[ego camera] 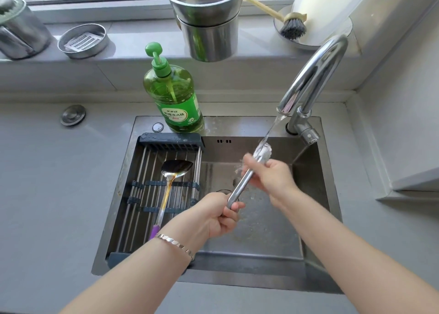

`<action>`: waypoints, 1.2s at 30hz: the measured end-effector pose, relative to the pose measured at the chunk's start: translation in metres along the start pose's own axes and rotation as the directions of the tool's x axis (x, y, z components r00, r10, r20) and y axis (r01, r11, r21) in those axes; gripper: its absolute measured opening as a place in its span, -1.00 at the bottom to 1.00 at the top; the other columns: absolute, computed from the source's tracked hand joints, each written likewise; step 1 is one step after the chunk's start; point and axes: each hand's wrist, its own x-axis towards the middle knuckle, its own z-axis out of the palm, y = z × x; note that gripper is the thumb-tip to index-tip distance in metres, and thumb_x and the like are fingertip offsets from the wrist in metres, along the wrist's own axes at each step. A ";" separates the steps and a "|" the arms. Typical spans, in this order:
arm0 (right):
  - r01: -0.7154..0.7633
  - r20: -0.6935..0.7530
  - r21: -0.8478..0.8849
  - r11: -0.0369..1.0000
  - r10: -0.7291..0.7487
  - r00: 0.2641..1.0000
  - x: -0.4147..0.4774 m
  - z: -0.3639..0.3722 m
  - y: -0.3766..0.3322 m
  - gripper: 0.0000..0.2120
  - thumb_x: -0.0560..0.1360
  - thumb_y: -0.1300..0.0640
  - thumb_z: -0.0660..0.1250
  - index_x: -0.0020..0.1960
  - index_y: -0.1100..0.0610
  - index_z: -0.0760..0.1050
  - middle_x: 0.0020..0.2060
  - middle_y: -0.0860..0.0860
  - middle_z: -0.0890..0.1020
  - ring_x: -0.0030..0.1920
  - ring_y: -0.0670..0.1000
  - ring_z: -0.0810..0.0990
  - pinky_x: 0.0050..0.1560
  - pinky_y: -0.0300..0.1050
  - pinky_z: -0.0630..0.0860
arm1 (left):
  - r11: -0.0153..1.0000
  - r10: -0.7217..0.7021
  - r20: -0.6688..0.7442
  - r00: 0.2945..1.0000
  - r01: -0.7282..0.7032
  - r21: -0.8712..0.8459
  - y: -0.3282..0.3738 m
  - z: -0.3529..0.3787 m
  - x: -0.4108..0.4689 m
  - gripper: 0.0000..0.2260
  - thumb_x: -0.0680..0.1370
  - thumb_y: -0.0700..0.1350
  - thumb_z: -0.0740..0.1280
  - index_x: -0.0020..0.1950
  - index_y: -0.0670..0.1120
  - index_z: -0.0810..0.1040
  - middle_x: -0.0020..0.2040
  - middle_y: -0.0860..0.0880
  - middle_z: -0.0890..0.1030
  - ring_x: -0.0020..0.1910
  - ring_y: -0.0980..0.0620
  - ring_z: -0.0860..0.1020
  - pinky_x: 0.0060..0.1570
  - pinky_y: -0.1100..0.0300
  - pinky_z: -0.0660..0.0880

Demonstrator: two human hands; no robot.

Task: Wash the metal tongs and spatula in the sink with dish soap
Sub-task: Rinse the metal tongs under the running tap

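Over the steel sink my left hand grips the handle end of the metal tongs, which slant up to the right. Their tips sit under the water stream from the faucet. My right hand is closed around the upper part of the tongs near the wet tips. The metal spatula, with a purple handle end, lies on the drying rack over the sink's left half. A green dish soap bottle stands on the sink's back rim.
Stacked steel pots, a round steel tin, a dish brush and a white paper roll sit on the window ledge. A steel container stands far left. Grey counter surrounds the sink; a wall is at the right.
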 end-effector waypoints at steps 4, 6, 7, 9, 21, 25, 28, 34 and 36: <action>-0.042 -0.048 0.105 0.994 0.048 0.998 0.000 0.008 0.004 -0.82 0.47 0.11 0.38 -0.24 0.20 0.52 -0.47 -0.01 0.61 -0.47 -0.10 0.59 -0.39 -0.26 0.55 | 1.000 0.020 -0.007 1.000 -0.020 0.006 0.002 0.004 0.000 -0.68 0.63 -0.22 -0.07 -0.22 -0.21 0.38 -0.65 0.03 0.33 -0.77 0.22 0.20 -0.75 0.44 0.03; -0.042 0.093 -0.092 0.995 0.051 0.994 -0.017 0.018 0.015 -0.84 0.45 0.14 0.41 -0.24 0.21 0.53 -0.45 0.02 0.61 -0.52 -0.06 0.55 -0.43 -0.22 0.52 | 0.999 0.047 -0.009 0.999 -0.048 -0.020 0.003 0.005 0.001 -0.69 0.64 -0.20 -0.06 -0.21 -0.15 0.37 -0.63 0.02 0.34 -0.76 0.22 0.21 -0.76 0.46 0.05; -0.037 0.130 -0.118 0.992 0.053 0.990 -0.019 0.019 0.015 -0.85 0.43 0.17 0.42 -0.24 0.22 0.53 -0.44 0.04 0.61 -0.53 -0.05 0.55 -0.45 -0.23 0.50 | 0.998 0.060 -0.013 0.998 -0.061 -0.018 0.003 0.004 0.001 -0.69 0.65 -0.19 -0.06 -0.21 -0.15 0.37 -0.63 0.02 0.35 -0.76 0.22 0.21 -0.75 0.47 0.05; -0.058 0.036 -0.060 0.996 0.061 0.997 -0.009 0.014 0.004 -0.86 0.42 0.16 0.44 -0.23 0.22 0.53 -0.41 0.05 0.61 -0.50 -0.08 0.58 -0.46 -0.26 0.51 | 0.997 0.071 -0.024 0.997 -0.071 0.005 0.002 0.002 0.002 -0.67 0.66 -0.18 -0.05 -0.21 -0.20 0.39 -0.64 0.02 0.34 -0.76 0.22 0.20 -0.75 0.46 0.04; -0.392 0.135 0.256 0.883 0.369 0.919 0.009 0.005 0.005 -0.58 0.46 -0.24 0.24 0.03 0.12 0.40 -0.08 0.21 0.61 -0.11 0.14 0.63 -0.01 0.00 0.57 | 0.836 0.331 0.093 0.939 -0.338 0.432 0.001 0.015 0.002 -0.68 0.57 0.13 0.22 -0.23 -0.08 0.42 -0.57 0.08 0.26 -0.67 0.20 0.25 -0.64 0.43 0.16; -0.314 0.087 0.490 0.813 0.313 0.946 0.014 0.011 -0.002 -0.77 0.53 0.01 0.28 -0.15 0.18 0.47 -0.42 0.03 0.62 -0.45 -0.05 0.64 -0.46 -0.27 0.56 | 0.743 0.366 0.107 0.924 -0.360 0.564 0.006 0.018 0.006 -0.57 0.60 0.16 0.10 -0.31 -0.09 0.45 -0.59 0.08 0.31 -0.62 0.15 0.36 -0.49 0.34 0.29; -0.177 -0.029 0.371 0.912 0.202 0.979 0.015 0.025 -0.009 -0.71 0.56 0.00 0.22 -0.17 0.22 0.40 -0.42 0.03 0.47 -0.45 -0.04 0.64 -0.47 -0.25 0.54 | 0.721 0.382 0.059 0.922 -0.338 0.605 0.013 0.022 0.005 -0.53 0.60 0.20 0.04 -0.34 -0.08 0.39 -0.51 0.04 0.32 -0.58 0.12 0.32 -0.49 0.33 0.26; -0.027 -0.105 0.134 0.991 0.041 0.994 0.016 0.033 -0.018 -0.65 0.61 -0.06 0.05 -0.21 0.15 0.34 -0.32 0.06 0.56 -0.16 0.06 0.61 0.03 -0.03 0.54 | 0.533 0.602 0.109 0.791 -0.499 0.683 0.022 0.023 0.016 -0.51 0.60 0.20 0.01 -0.42 -0.05 0.30 -0.68 0.09 0.28 -0.67 0.17 0.22 -0.53 0.24 0.16; -0.048 -0.047 0.209 0.977 0.059 0.997 0.014 0.035 -0.022 -0.72 0.62 0.01 0.07 -0.17 0.17 0.32 -0.33 0.05 0.51 -0.22 0.05 0.63 -0.03 -0.05 0.57 | 0.600 0.539 0.127 0.833 -0.486 0.635 0.021 0.020 0.016 -0.52 0.59 0.22 -0.02 -0.41 -0.04 0.23 -0.67 0.12 0.22 -0.70 0.17 0.17 -0.58 0.32 0.12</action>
